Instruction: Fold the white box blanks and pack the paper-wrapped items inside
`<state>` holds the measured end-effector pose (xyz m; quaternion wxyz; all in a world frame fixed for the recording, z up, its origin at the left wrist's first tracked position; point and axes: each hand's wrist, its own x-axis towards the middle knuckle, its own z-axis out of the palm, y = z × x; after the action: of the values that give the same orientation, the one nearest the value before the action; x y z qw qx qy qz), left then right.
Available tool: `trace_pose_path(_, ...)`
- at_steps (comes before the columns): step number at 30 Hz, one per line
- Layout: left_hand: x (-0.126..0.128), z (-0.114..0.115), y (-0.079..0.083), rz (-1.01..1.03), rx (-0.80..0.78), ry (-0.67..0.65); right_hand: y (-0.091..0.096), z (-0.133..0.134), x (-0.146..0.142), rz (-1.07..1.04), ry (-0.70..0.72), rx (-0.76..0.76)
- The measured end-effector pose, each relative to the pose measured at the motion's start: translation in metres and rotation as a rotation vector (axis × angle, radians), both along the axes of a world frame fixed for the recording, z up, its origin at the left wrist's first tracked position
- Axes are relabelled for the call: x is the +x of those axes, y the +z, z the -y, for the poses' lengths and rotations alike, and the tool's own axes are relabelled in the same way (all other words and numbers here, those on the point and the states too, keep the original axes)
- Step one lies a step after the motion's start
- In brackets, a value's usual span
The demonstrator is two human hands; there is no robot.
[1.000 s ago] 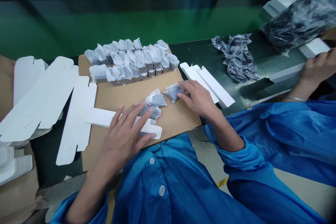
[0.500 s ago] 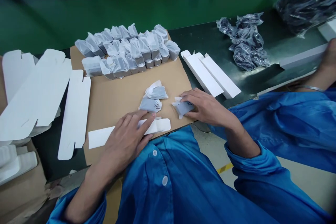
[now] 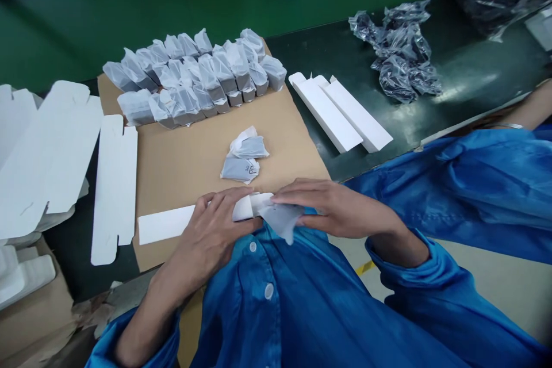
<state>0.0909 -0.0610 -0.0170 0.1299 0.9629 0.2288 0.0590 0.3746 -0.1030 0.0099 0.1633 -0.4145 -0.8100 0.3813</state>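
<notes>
My left hand (image 3: pixel 219 218) is wrapped over a long white box (image 3: pixel 166 225) that lies along the front edge of the cardboard sheet (image 3: pixel 172 167). At the box's right end, a flap stands open. My right hand (image 3: pixel 328 204) grips a small item wrapped in translucent white film (image 3: pixel 282 218) against that open end. Whether part of it is inside the box, I cannot tell. Two more wrapped packets (image 3: pixel 241 169) lie on the cardboard just beyond my hands, one with dark printing on it.
Rows of wrapped packets (image 3: pixel 190 80) stand at the cardboard's back. Flat white box blanks (image 3: pixel 114 184) lie on the left. Two white boxes (image 3: pixel 332 112) rest to the right, before clear plastic bags with dark contents (image 3: pixel 399 52). Another person's blue sleeve (image 3: pixel 487 178) is at right.
My right hand has brought the wrapped packet from the cardboard's right edge leftward and nearer to me, up to the box's open end. My left hand stays on the box.
</notes>
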Motion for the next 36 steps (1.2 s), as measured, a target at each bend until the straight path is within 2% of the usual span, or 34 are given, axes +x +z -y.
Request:
trace_pose_path(3,-0.001,-0.001,-0.001,0.055,-0.014,-0.005,-0.013,0.003,-0.027,0.106,-0.081,0.119)
trace_pose_path(8,-0.003,-0.003,-0.003,0.100,0.051,0.074,-0.034,0.012,-0.068,0.234,-0.342,0.475)
trace_pose_path(10,-0.005,-0.003,-0.005,0.112,0.064,0.070,-0.036,0.015,-0.071,0.267,-0.348,0.576)
trace_pose_path(13,-0.007,-0.003,-0.007,0.126,0.064,0.048,-0.037,0.015,-0.068,0.258,-0.306,0.593)
trace_pose_path(16,-0.007,-0.003,-0.008,0.159,0.029,0.022,-0.043,0.013,-0.071,0.168,-0.243,0.643)
trace_pose_path(18,-0.007,-0.003,-0.008,0.172,0.026,0.016,-0.050,0.012,-0.078,0.063,-0.254,0.667)
trace_pose_path(20,-0.007,-0.002,-0.009,0.177,0.054,0.043,-0.055,0.013,-0.085,-0.073,-0.360,0.593)
trace_pose_path(23,-0.007,0.000,-0.012,0.231,0.121,0.133,-0.055,0.018,-0.095,-0.314,-0.523,0.297)
trace_pose_path(26,-0.007,0.002,-0.015,0.305,0.189,0.208,-0.049,0.024,-0.102,-0.483,-0.595,0.061)
trace_pose_path(30,-0.005,0.004,-0.020,0.355,0.268,0.264,-0.043,0.020,-0.107,-0.594,-0.599,-0.029)
trace_pose_path(33,-0.004,0.007,-0.025,0.384,0.309,0.305,-0.040,0.013,-0.105,-0.735,-0.693,-0.185)
trace_pose_path(36,-0.002,0.010,-0.029,0.415,0.368,0.322,-0.038,0.011,-0.105,-0.732,-0.748,-0.212)
